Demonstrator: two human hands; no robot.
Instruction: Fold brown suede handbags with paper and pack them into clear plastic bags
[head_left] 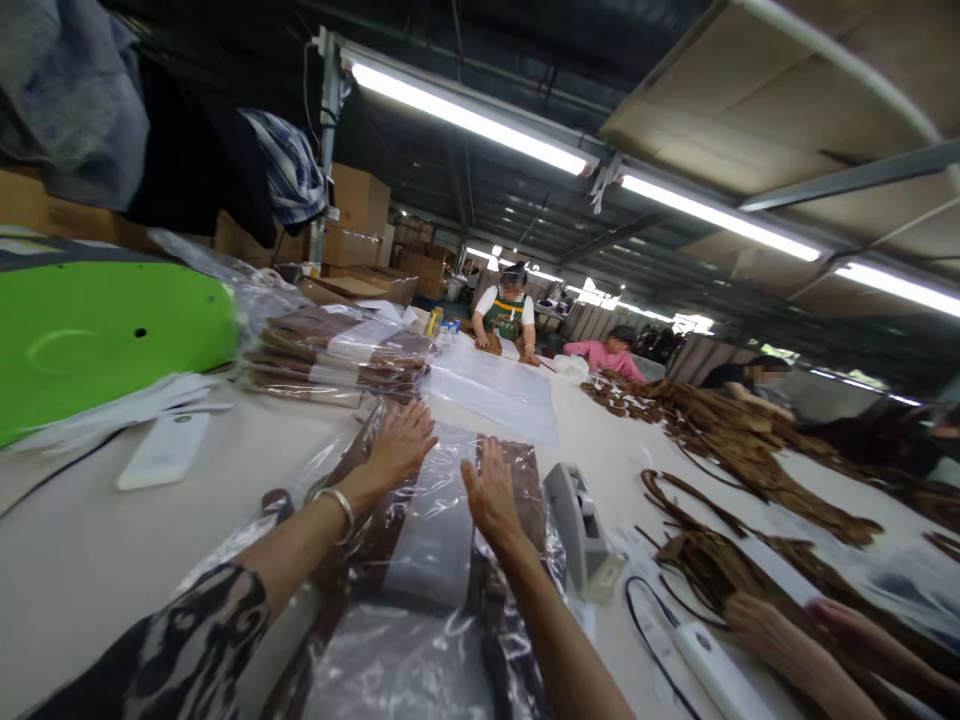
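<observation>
Bagged brown bundle (431, 540) — at near edge of surface (82, 560). Left hand (401, 440) laid on it, fingers slightly spread; right hand (493, 492) likewise, fingers straight, thumb apart. Tape dispenser (574, 530) — just right of bundle.

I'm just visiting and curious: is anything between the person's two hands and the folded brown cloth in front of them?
Yes: a shiny, clear plastic bag lies under the left hand and right hand, over the folded brown cloth. Nothing else visible intervenes; the grey tape dispenser stands to the right.
</observation>
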